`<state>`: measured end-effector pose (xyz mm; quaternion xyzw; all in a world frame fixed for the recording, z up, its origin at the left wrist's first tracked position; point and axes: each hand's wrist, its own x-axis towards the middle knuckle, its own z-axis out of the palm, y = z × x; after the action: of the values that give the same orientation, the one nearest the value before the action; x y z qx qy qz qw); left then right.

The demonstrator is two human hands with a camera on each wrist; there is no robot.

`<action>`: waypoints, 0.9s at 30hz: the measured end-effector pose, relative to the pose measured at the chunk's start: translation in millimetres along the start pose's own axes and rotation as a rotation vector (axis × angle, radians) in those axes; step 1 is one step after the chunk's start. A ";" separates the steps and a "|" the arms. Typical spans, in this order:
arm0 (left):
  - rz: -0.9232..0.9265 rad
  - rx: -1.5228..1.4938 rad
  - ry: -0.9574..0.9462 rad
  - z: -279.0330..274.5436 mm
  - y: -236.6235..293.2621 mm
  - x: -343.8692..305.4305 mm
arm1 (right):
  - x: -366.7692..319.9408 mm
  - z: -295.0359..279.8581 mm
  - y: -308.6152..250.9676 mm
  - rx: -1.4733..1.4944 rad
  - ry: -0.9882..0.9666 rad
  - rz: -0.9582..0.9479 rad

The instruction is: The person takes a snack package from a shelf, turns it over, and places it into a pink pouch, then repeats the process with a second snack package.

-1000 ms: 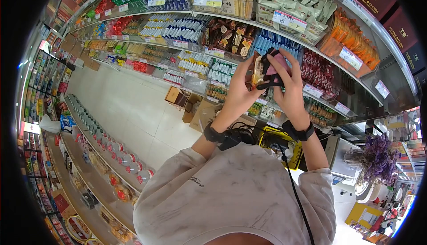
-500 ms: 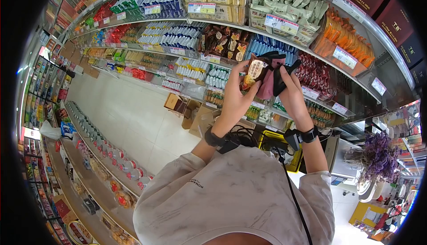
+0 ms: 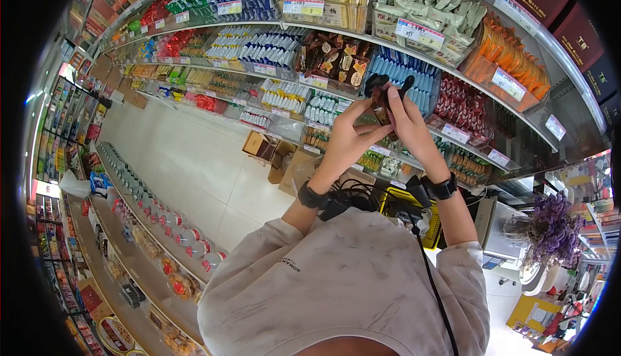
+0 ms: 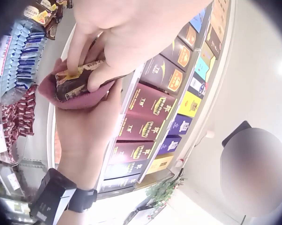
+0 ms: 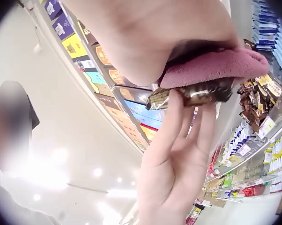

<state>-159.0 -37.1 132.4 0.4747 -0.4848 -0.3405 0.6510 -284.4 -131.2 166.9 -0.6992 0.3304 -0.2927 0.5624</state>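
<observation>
Both hands meet in front of the shelf. My left hand pinches a brown snack packet with gold and yellow print. My right hand grips a soft pink cloth piece with black straps; what kind of item it is I cannot tell. The cloth wraps around one side of the packet in the left wrist view. From the right wrist, the packet lies against the underside of the cloth, left fingers beneath it. In the head view the fingers cover most of both things.
Behind the hands, tiered shelves hold bins of wrapped snacks, among them similar brown packets and blue packets. Price tags line the shelf edges. A yellow basket stands below, near cartons. A black cable runs down over the shirt.
Half a second ago the packet's printed face showed beside the spread cloth. Now packet and cloth are tilted, pressed together and mostly covered by the fingers, and the hands are closer together.
</observation>
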 end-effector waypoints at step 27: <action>-0.088 -0.440 0.199 -61.8 -21.6 7.6 | 12.2 17.1 18.7 -0.144 -0.051 -0.081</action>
<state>-97.3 -33.0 109.4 0.3736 -0.3111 -0.4175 0.7677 -266.1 -133.5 145.7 -0.7577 0.3077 -0.2729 0.5066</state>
